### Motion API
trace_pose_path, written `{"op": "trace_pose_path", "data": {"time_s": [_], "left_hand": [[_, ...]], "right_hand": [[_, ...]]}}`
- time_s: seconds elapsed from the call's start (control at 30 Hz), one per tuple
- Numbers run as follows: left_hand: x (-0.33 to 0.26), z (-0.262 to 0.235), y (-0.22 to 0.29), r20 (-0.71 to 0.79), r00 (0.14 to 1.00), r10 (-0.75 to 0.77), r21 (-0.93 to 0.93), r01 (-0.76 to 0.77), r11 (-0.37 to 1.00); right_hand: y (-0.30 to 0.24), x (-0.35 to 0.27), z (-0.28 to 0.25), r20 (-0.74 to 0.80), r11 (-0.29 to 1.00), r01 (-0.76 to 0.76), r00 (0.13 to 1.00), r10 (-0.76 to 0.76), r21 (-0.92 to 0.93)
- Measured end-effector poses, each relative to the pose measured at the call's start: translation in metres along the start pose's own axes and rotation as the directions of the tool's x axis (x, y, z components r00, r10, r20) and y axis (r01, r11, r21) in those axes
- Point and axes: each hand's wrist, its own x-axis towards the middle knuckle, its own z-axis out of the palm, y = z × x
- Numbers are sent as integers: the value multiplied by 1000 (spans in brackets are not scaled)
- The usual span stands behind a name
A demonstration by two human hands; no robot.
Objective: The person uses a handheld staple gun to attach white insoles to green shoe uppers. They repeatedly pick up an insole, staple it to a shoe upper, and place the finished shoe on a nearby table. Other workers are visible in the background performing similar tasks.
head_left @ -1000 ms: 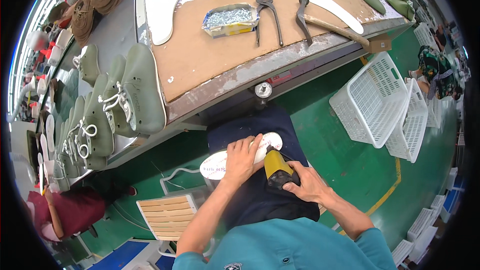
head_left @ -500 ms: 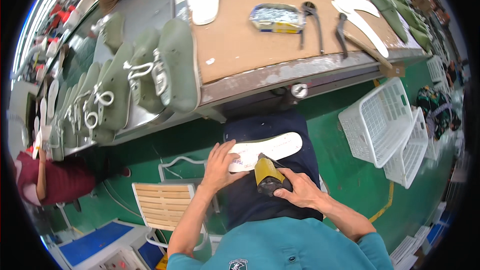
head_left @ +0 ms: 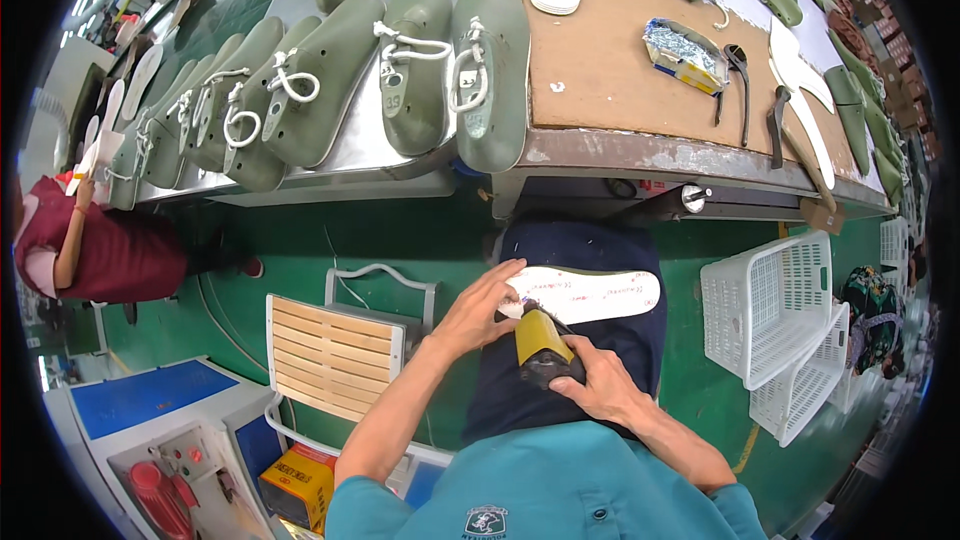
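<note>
Both forearms come up from six o'clock and meet over the lap. The left hand lies with its fingers spread, fingertips pressing down the near end of a white insole that rests flat across the dark blue apron, just below the centre of the view. The right hand is curled tight around a yellow tool with a black body, whose tip touches the insole's left end beside the left fingers.

The tool's tip is hidden where it meets the insole, and the marks on the insole are too small to make out. The person's legs are covered by the apron.

At three o'clock two white plastic baskets stand on the green floor, one leaning against the other; what is inside cannot be told. At twelve the bench carries a small foil-lined box of shiny bits, with pliers just beside it. At eleven o'clock green shoe lasts lie in a row. A slatted wooden chair stands at eight o'clock.
</note>
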Motion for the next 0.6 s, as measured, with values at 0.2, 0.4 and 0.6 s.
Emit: {"op": "trace_pose_path", "data": {"time_s": [0.2, 0.4, 0.6], "left_hand": [[33, 6, 34, 27, 991, 132, 259, -134, 957], [125, 99, 81, 305, 949, 78, 381, -196, 904], [179, -72, 183, -249, 968, -18, -162, -23, 987]], "right_hand": [[14, -48, -36, 78, 956, 13, 997, 11, -293], [37, -64, -26, -224, 908, -172, 971, 89, -383], [45, -71, -34, -225, 944, -178, 967, 116, -278]]}}
